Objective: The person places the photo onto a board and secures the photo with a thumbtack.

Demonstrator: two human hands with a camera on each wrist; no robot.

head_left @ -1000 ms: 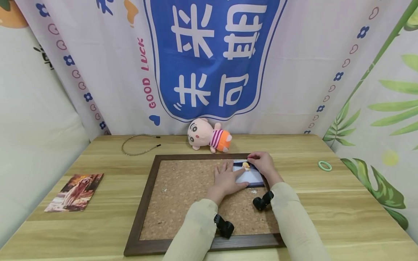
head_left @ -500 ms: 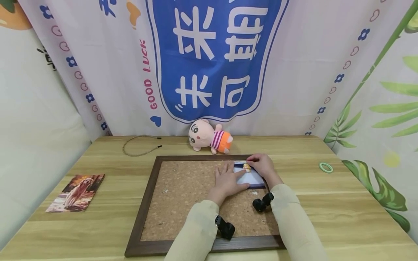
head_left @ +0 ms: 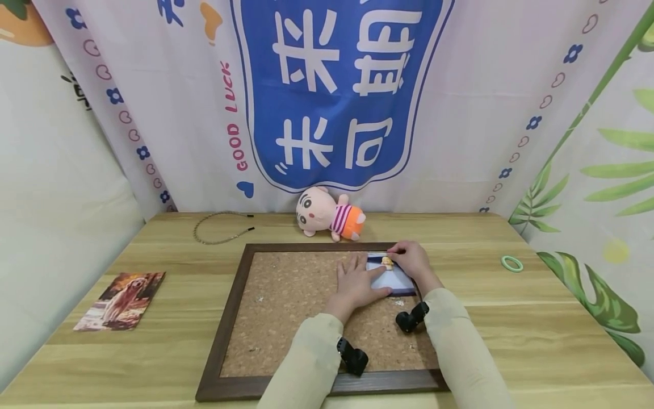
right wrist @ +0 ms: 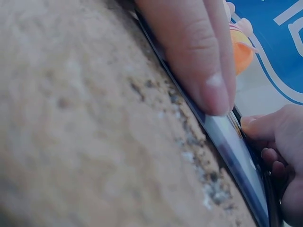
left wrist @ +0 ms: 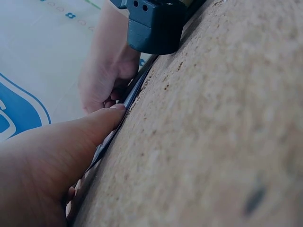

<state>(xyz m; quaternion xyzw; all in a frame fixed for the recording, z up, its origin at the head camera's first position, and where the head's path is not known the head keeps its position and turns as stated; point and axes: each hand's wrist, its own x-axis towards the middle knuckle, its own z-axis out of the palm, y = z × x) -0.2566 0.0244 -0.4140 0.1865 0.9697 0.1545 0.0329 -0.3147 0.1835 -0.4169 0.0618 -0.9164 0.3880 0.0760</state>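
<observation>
A cork board (head_left: 286,312) in a dark brown wooden frame (head_left: 232,318) lies on the table. Near its far right corner is a pale blue picture card (head_left: 397,279) with dark blue bands and a small yellow figure on it. My left hand (head_left: 356,288) lies with spread fingers on the board, thumb and index finger pressing the card's left side. At the card's far right corner, my right hand (head_left: 413,262) has its fingers curled and its thumb (right wrist: 251,125) at the edge; I cannot tell what its fingertips hold. The card lies close against the cork in both wrist views.
A dog photo (head_left: 121,301) lies on the table to the left. Behind the board are a headband (head_left: 201,236) and a plush doll (head_left: 327,215). A light green ring (head_left: 512,263) sits at the right. Printed cloth hangs behind the wooden table (head_left: 168,363).
Both hands stay at the card with hardly any movement. The whole head view has shifted a little to the right.
</observation>
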